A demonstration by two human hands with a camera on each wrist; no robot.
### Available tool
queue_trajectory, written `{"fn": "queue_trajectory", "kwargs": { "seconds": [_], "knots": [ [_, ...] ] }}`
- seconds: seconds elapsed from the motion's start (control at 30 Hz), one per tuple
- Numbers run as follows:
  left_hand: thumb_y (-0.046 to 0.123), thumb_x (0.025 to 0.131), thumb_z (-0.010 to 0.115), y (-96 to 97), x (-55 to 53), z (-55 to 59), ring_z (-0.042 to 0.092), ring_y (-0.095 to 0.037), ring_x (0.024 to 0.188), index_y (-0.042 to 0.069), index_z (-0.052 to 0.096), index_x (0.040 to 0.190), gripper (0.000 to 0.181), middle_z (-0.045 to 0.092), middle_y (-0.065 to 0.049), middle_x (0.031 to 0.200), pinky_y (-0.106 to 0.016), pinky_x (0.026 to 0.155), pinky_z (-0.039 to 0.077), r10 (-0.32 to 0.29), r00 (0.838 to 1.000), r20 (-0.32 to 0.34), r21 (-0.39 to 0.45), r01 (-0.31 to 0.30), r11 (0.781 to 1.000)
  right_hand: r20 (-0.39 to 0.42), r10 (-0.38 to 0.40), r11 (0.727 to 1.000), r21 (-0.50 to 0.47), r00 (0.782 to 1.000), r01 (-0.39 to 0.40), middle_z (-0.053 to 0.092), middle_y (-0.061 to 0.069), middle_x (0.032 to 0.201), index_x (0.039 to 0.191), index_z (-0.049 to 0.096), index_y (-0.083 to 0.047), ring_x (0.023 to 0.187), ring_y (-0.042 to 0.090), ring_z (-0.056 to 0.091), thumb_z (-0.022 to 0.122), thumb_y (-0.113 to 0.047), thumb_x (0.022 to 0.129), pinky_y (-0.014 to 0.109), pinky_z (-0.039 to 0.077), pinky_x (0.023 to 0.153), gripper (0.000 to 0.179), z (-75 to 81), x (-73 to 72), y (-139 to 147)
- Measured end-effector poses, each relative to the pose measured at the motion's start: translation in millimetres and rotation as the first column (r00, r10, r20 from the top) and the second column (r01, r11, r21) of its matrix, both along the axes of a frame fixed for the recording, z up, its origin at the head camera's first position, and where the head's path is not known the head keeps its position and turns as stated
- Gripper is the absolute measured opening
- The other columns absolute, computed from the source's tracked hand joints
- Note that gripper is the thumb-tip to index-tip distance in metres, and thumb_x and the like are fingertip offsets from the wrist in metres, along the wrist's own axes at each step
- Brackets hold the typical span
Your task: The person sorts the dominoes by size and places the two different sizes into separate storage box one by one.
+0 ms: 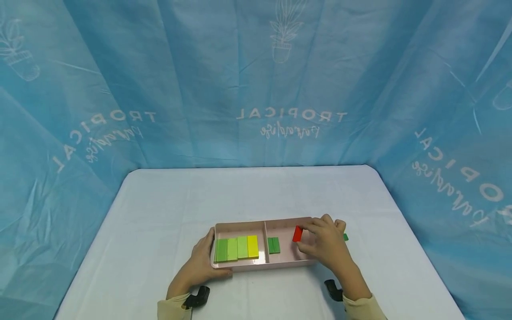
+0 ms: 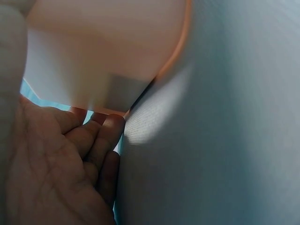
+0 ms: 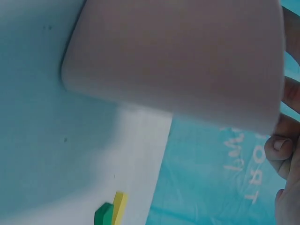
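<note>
A pale pink two-compartment tray [image 1: 272,267] lies on the table in the head view. My left hand [image 1: 203,260] grips its left end, the thumb along the front wall; the left wrist view shows curled fingers [image 2: 108,136] at the tray wall. Over the right compartment, my right hand [image 1: 327,245] pinches a small red block [image 1: 297,234] between thumb and fingertips. Light green blocks [image 1: 232,249] and a yellow block [image 1: 253,246] stand side by side in the left compartment. Dark green blocks [image 1: 274,245] sit by the divider in the right one.
A green block [image 1: 346,237] shows just beyond the right hand, partly hidden. On the table in the right wrist view lie a green block [image 3: 103,214] and a yellow block [image 3: 120,206]. A white cloth [image 1: 248,191] covers the table; blue printed curtains [image 1: 224,80] surround it.
</note>
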State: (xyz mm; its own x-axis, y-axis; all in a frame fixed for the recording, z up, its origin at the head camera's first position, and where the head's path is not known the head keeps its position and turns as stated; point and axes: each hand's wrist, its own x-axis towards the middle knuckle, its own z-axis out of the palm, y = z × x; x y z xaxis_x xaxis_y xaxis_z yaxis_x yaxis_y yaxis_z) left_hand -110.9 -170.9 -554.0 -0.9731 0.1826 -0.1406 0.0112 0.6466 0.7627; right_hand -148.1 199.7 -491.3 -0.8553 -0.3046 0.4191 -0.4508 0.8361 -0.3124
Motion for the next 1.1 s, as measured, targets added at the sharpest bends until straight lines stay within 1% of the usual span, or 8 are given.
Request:
{"fn": "queue_trajectory", "kwargs": {
  "seconds": [0.2, 0.4, 0.53, 0.63, 0.87, 1.0, 1.1],
  "knots": [
    [0.056, 0.059, 0.093, 0.2, -0.5, 0.3, 0.024, -0.045, 0.148, 0.002, 0.004, 0.161, 0.147, 0.026, -0.023, 0.162, -0.066, 0.117, 0.024, -0.004, 1.0, -0.013, -0.006, 0.004, 1.0, 0.032, 0.017, 1.0, 0.02, 0.999, -0.018, 0.075, -0.002, 0.102, 0.103, 0.081, -0.019, 0.087, 0.013, 0.047, 0.097, -0.034, 0.061, 0.041, 0.023, 0.076, 0.047, -2.7, -3.6, -7],
    [0.056, 0.058, 0.093, 0.5, -0.4, 1.6, 0.025, -0.043, 0.148, 0.0, 0.005, 0.161, 0.147, 0.026, -0.022, 0.162, -0.064, 0.118, 0.021, -0.013, 0.999, -0.032, 0.009, 0.013, 1.0, 0.034, 0.042, 0.998, 0.051, 0.999, -0.043, 0.075, -0.005, 0.099, 0.101, 0.082, -0.022, 0.087, 0.012, 0.047, 0.095, -0.035, 0.062, 0.041, 0.025, 0.076, 0.043, -4.5, -6.9, -14],
    [0.056, 0.058, 0.094, 0.3, 0.4, 1.1, 0.025, -0.043, 0.148, 0.0, 0.005, 0.161, 0.147, 0.025, -0.022, 0.163, -0.064, 0.119, 0.021, -0.013, 1.0, -0.023, 0.009, 0.013, 1.0, 0.056, 0.056, 0.995, 0.083, 0.997, -0.06, 0.075, -0.007, 0.099, 0.102, 0.082, -0.023, 0.085, 0.01, 0.047, 0.094, -0.035, 0.062, 0.041, 0.025, 0.078, 0.044, -6.3, -8.4, -18],
    [0.056, 0.059, 0.093, -0.1, 0.8, 0.9, 0.024, -0.043, 0.149, 0.0, 0.004, 0.161, 0.147, 0.024, -0.023, 0.163, -0.064, 0.118, 0.022, -0.013, 1.0, -0.014, 0.006, 0.013, 1.0, 0.079, 0.063, 0.989, 0.127, 0.995, -0.073, 0.075, -0.01, 0.1, 0.099, 0.082, -0.023, 0.086, 0.008, 0.047, 0.094, -0.036, 0.061, 0.041, 0.026, 0.08, 0.043, -7.9, -9.7, -21],
    [0.055, 0.059, 0.094, -1.6, 0.9, 1.6, 0.022, -0.047, 0.149, 0.0, 0.004, 0.161, 0.146, 0.023, -0.025, 0.163, -0.066, 0.117, 0.022, -0.001, 1.0, -0.004, 0.016, 0.001, 1.0, 0.135, 0.14, 0.972, 0.168, 0.981, -0.162, 0.072, -0.013, 0.098, 0.093, 0.081, -0.024, 0.088, 0.009, 0.047, 0.093, -0.035, 0.06, 0.04, 0.028, 0.08, 0.037, -8.6, -13.1, -28],
    [0.056, 0.058, 0.093, -1.7, 0.5, 2.3, 0.022, -0.044, 0.149, 0.0, 0.003, 0.161, 0.147, 0.022, -0.023, 0.164, -0.064, 0.118, 0.022, -0.006, 1.0, -0.003, 0.014, 0.006, 1.0, 0.151, 0.145, 0.959, 0.223, 0.978, -0.176, 0.071, -0.013, 0.096, 0.095, 0.081, -0.024, 0.091, 0.01, 0.05, 0.093, -0.04, 0.06, 0.039, 0.034, 0.083, 0.04, -8.9, -14.3, -30],
    [0.056, 0.058, 0.094, -1.4, -0.2, 2.9, 0.023, -0.043, 0.149, 0.0, 0.004, 0.161, 0.148, 0.023, -0.022, 0.163, -0.064, 0.119, 0.022, -0.008, 1.0, -0.011, 0.02, 0.008, 1.0, 0.166, 0.148, 0.952, 0.242, 0.975, -0.186, 0.069, -0.014, 0.095, 0.095, 0.081, -0.023, 0.094, 0.011, 0.052, 0.093, -0.042, 0.06, 0.041, 0.036, 0.086, 0.041, -9.9, -15.3, -31]
  ]
}}
